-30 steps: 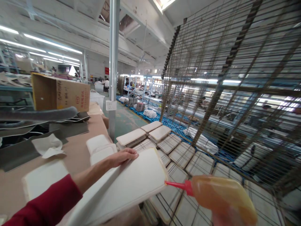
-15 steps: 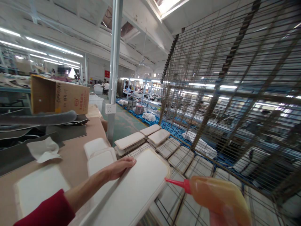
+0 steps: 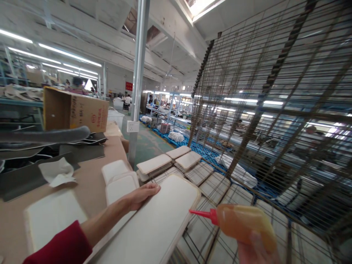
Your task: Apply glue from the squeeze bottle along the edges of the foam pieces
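My left hand [image 3: 141,195] grips the far left edge of a white rounded foam panel [image 3: 156,223], held tilted over the table's right edge. Its fingers curl over the rim, and a red sleeve covers the forearm. My right hand [image 3: 255,251] sits at the bottom right, wrapped round an orange squeeze bottle [image 3: 242,224]. The bottle's red nozzle [image 3: 200,213] points left, its tip close to the panel's right edge. Below both lies a wire rack shelf [image 3: 217,234] carrying several similar panels.
A brown table [image 3: 90,187] holds more white panels [image 3: 52,216], a crumpled white cloth [image 3: 57,171], dark sheets and a cardboard box [image 3: 75,110]. A tall wire rack [image 3: 261,95] rises at right. A steel post [image 3: 139,80] stands behind. People work far off.
The panel has dropped slightly and drawn nearer me. My right hand has brought the bottle a little leftward and up, showing more of the fingers. The view has shifted slightly.
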Demonstrator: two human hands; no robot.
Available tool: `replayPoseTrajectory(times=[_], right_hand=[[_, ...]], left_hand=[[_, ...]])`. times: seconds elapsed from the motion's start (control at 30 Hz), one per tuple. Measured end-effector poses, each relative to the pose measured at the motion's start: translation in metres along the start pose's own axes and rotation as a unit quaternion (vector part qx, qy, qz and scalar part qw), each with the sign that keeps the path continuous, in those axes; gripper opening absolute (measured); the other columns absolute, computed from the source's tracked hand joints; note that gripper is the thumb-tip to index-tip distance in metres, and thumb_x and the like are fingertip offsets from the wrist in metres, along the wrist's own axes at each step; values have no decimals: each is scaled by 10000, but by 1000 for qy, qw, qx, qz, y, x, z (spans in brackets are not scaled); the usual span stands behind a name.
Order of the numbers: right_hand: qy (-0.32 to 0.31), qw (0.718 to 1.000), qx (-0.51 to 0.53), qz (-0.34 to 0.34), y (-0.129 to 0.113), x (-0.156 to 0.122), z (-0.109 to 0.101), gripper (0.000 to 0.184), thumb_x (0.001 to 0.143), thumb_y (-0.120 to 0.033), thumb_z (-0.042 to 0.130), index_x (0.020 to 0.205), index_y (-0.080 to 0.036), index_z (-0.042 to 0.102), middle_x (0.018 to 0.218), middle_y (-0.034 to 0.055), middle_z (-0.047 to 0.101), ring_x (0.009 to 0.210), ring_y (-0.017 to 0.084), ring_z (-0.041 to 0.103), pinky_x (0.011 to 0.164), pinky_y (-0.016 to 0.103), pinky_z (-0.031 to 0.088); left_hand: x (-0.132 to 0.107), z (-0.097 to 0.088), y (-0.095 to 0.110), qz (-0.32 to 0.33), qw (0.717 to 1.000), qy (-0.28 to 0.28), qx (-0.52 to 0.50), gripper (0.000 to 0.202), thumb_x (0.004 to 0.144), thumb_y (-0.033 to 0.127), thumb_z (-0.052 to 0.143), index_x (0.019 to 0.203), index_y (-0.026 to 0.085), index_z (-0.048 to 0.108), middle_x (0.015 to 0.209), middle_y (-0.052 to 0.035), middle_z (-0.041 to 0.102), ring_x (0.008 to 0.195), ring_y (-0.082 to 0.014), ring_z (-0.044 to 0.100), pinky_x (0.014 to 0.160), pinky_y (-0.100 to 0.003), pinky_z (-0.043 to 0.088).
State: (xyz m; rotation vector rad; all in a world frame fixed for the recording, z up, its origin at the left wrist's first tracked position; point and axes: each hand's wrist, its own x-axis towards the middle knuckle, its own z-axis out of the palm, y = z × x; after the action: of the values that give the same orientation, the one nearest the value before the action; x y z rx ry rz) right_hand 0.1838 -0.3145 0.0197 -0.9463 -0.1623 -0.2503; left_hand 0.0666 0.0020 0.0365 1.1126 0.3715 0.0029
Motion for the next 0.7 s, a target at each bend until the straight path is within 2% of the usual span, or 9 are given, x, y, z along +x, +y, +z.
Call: replayPoseTrajectory(times=[0.13, 0.2, 0.27, 0.4, 0.6, 0.7], right_hand=[[-12, 1000, 1, 0, -6, -2, 13, 399, 562, -366, 856, 880, -192, 690, 864, 32, 716, 669, 155, 638, 603, 216, 549], [-15, 1000, -13, -5, -7, -4, 16, 361, 558, -358, 862, 832, -200, 687, 772, 12, 704, 641, 150, 625, 590, 215, 545], [-12, 999, -30, -12, -4, -6, 15, 299, 563, -319, 861, 778, -209, 684, 678, 3, 678, 616, 175, 622, 558, 252, 549], [-17, 998, -43, -31, 10, -6, 4, 236, 568, -291, 851, 691, -223, 661, 695, 21, 674, 663, 247, 638, 586, 368, 569], [-29, 997, -78, 8, 14, -14, 0, 176, 709, -351, 767, 823, -252, 677, 734, 15, 685, 677, 229, 647, 588, 352, 561], [-44, 996, -83, 10, 9, -21, 4, 203, 701, -400, 772, 791, -250, 670, 763, 31, 688, 695, 236, 650, 595, 357, 566]], left_hand=[[-1, -2, -2, -3, 1000, -3, 0, 462, 536, 464, 849, 726, 160, 557, 639, 3, 669, 527, -116, 590, 514, -224, 459], [-1, -3, -3, -2, 1000, -3, -1, 459, 545, 467, 845, 742, 155, 572, 656, -6, 678, 546, -123, 604, 524, -226, 466], [0, -4, -4, 0, 1000, -2, 1, 464, 548, 476, 841, 751, 151, 579, 658, -11, 682, 548, -127, 608, 524, -229, 470], [4, -4, -5, 1, 1000, 6, 1, 481, 526, 485, 848, 743, 156, 572, 636, -3, 676, 521, -119, 597, 505, -222, 467], [7, -1, -2, -1, 1000, 11, -1, 491, 503, 490, 855, 742, 149, 595, 639, -3, 686, 526, -115, 603, 521, -223, 487], [8, 0, 0, -1, 1000, -2, 0, 463, 530, 480, 846, 732, 143, 602, 639, -12, 690, 529, -119, 610, 527, -225, 486]])
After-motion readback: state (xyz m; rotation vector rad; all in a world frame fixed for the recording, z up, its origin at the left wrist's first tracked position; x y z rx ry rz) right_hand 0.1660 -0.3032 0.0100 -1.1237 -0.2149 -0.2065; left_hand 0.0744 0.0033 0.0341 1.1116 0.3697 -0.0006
